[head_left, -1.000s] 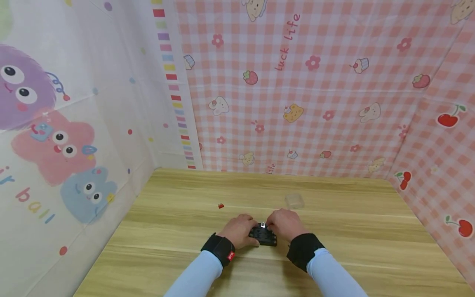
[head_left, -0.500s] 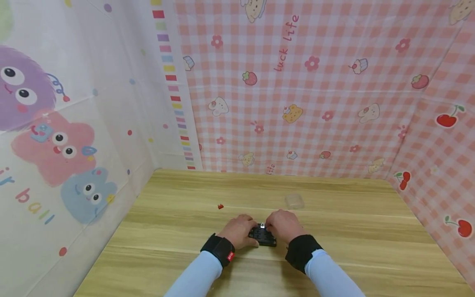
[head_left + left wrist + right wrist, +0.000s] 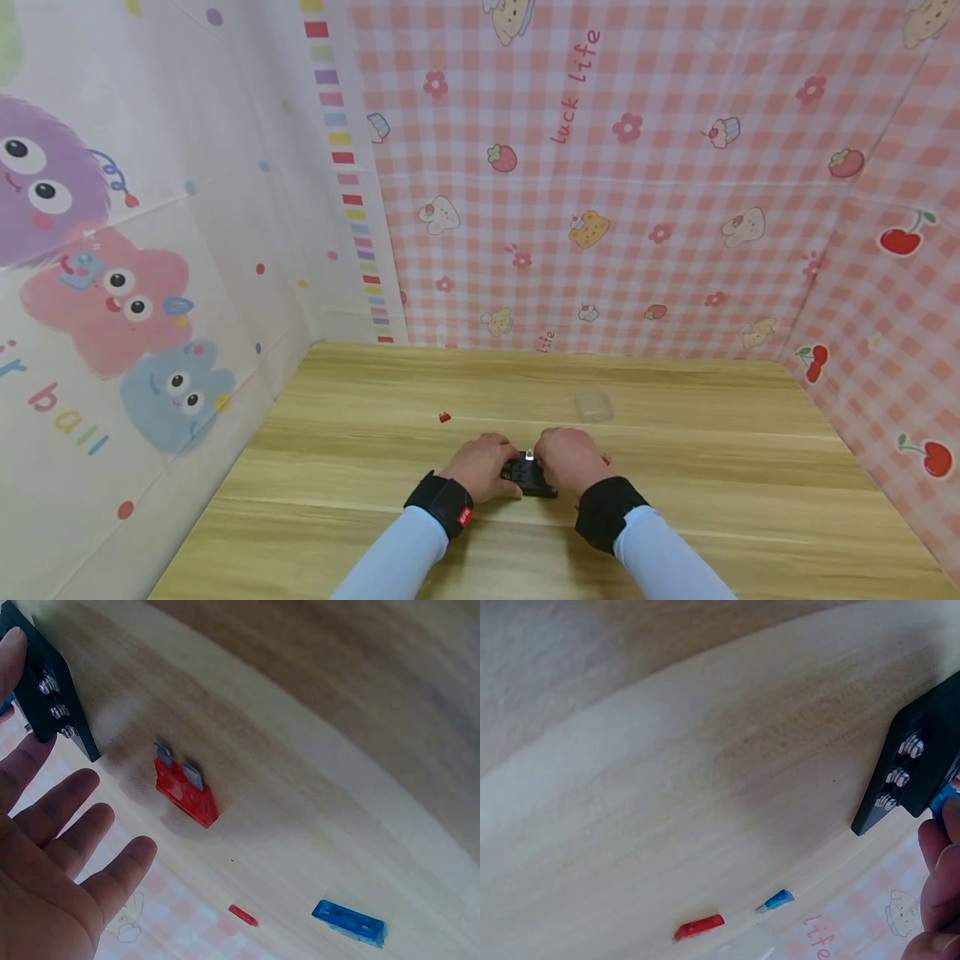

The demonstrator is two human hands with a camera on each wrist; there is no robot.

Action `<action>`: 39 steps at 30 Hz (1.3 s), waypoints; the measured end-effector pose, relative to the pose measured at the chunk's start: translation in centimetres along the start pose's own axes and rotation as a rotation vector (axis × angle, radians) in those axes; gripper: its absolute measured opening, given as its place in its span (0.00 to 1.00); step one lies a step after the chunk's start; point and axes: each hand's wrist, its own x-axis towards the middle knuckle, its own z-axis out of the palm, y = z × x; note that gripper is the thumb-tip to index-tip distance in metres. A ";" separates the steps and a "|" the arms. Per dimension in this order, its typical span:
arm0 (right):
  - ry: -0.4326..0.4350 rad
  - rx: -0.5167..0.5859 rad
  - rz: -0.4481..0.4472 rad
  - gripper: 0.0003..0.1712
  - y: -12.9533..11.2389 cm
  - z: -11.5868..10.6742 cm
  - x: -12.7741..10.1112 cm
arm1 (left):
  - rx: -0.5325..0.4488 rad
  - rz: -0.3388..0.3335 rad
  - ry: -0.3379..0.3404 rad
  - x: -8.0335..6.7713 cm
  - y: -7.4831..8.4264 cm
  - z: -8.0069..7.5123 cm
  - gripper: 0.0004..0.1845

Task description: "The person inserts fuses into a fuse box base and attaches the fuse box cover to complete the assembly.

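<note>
A black fuse block (image 3: 527, 478) lies on the wooden table between the hands, with metal screw terminals (image 3: 898, 777) along its side. My left hand (image 3: 480, 468) grips its left end, the thumb on one side and a finger on the other; the remaining fingers are spread in the left wrist view. My right hand (image 3: 572, 460) curls over its right part. In the right wrist view those fingers pinch a small blue piece (image 3: 943, 798), apparently a blade fuse, against the block; its lower part is hidden. A red blade fuse (image 3: 186, 793) with two metal prongs lies near my left hand.
A clear plastic box (image 3: 594, 407) stands behind the right hand. Loose on the table are a blue fuse (image 3: 349, 922), a smaller red piece (image 3: 243, 915), and, in the right wrist view, a red fuse (image 3: 699, 927) and another blue fuse (image 3: 775, 901). Printed cloth walls (image 3: 600, 275) border the table.
My right hand has shifted slightly and covers more of the block's right side. A red piece now shows beside it. The left hand keeps its grip.
</note>
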 end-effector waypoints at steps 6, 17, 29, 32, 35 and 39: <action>0.005 -0.036 -0.010 0.06 0.0 0.1 0.1 | -0.010 0.000 0.007 0.0 0.0 0.1 0.27; -0.037 -0.054 -0.007 0.06 -0.3 0.4 0.2 | -0.004 0.022 0.029 0.0 -0.1 0.4 0.26; 0.013 -0.147 -0.056 0.03 -0.6 0.8 -0.2 | -0.003 0.028 0.040 0.1 -0.3 0.4 0.26; 0.012 -0.103 -0.031 0.05 -0.5 0.8 -0.3 | -0.009 0.032 0.035 0.1 -0.2 0.4 0.26; 0.009 -0.051 0.002 0.07 -0.2 0.7 -0.3 | -0.008 0.028 0.025 0.1 -0.1 0.3 0.27; 0.022 0.026 0.017 0.07 0.2 0.5 -0.2 | 0.004 0.015 0.010 0.2 -0.1 -0.1 0.28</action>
